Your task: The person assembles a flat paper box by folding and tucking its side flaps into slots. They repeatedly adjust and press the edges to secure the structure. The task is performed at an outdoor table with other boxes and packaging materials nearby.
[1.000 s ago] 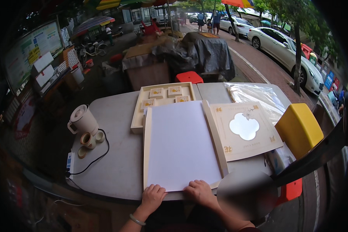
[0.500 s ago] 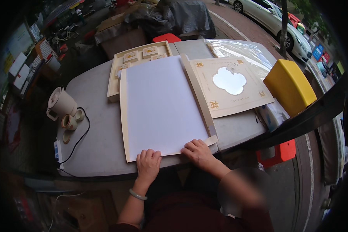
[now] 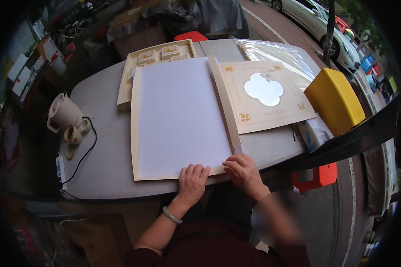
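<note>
In front of me lies a large cardboard box blank (image 3: 180, 120), white inside with cream flaps along its sides. Its right side flap (image 3: 225, 104) stands raised, and the left one (image 3: 136, 129) looks flatter. My left hand (image 3: 194, 181) curls its fingers over the near edge, right of the middle. At the near right corner my right hand (image 3: 245, 172) grips the flap between thumb and fingers, and the palm hides part of the corner. A cream printed panel (image 3: 263, 120) with a flower-shaped cutout lies to the right of the blank.
Behind the blank, a shallow cream tray (image 3: 125, 91) holds several small printed boxes (image 3: 147, 56). A kettle (image 3: 67, 109), cups (image 3: 73, 134) and a black cord (image 3: 93, 142) are at the left. At the right stand a yellow box (image 3: 336, 102) and clear plastic wrap (image 3: 276, 55).
My left hand has slid right along the near edge, closer to my right hand. My right hand has shifted to the corner, where the end tab that stuck out sideways no longer shows.
</note>
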Demonstrator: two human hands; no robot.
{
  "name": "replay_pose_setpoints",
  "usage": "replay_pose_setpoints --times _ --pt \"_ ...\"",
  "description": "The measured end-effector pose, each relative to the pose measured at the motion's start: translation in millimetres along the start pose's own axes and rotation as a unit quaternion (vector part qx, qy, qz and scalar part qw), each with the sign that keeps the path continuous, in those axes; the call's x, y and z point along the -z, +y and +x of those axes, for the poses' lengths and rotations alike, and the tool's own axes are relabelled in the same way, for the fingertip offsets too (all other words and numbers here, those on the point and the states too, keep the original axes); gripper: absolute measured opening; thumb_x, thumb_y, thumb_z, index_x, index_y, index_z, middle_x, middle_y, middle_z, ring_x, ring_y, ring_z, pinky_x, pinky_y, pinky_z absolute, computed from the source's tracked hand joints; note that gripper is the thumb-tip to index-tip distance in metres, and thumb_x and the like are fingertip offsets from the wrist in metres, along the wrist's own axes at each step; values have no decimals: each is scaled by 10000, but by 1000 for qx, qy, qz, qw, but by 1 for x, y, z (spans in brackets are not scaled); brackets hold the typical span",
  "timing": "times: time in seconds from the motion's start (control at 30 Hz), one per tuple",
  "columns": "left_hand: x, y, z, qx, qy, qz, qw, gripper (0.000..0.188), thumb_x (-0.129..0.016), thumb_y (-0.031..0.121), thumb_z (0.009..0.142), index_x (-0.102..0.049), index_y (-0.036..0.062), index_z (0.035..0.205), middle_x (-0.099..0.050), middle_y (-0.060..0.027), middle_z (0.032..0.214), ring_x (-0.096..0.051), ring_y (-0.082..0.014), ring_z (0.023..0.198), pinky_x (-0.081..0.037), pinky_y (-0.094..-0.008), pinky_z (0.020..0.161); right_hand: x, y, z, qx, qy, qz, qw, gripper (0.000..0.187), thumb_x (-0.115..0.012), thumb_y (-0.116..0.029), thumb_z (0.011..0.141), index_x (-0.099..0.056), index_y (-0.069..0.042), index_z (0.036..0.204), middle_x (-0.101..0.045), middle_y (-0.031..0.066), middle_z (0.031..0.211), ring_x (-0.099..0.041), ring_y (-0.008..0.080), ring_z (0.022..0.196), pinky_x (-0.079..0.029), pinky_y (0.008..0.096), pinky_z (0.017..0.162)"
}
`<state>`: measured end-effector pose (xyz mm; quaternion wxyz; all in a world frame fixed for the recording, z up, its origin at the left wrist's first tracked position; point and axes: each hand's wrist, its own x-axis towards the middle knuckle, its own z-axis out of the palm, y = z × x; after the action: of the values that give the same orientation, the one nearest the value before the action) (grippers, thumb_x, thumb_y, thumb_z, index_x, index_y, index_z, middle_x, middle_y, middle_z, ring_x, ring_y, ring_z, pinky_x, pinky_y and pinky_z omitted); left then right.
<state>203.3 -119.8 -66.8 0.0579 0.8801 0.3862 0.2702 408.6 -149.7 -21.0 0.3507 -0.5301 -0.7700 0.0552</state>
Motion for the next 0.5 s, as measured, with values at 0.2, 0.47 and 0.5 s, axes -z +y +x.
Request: replay_pose_setpoints --times 0.2,0.47,0.5 --pt "-1 0 3 -34 27 0 999 263 -584 41 798 -638 87 1051 -565 -44 932 -551 -216 865 -434 -374 734 38 38 -6 -183 -10 30 983 138 -686 4 817 -697 -42 947 -651 133 975 -654 327 894 -537 385 782" --pt "-1 5 8 -19 11 -44 999 240 -667 93 819 -610 28 1043 -608 -66 1056 -558 -236 957 -437 -389 797 33 32 -3 -227 -94 95 965 227 -644 -10 881 -677 -56 1101 -636 146 1043 -673 292 859 -556 353 756" --pt "1 6 9 -16 10 -49 999 261 -683 105 819 -614 35 1061 -610 -59 1067 -557 -234 962 -435 -386 801 35 29 0 -233 -89 93 964 255 -642 -10 882 -665 -59 1131 -634 150 1047 -673 296 853 -556 353 754"
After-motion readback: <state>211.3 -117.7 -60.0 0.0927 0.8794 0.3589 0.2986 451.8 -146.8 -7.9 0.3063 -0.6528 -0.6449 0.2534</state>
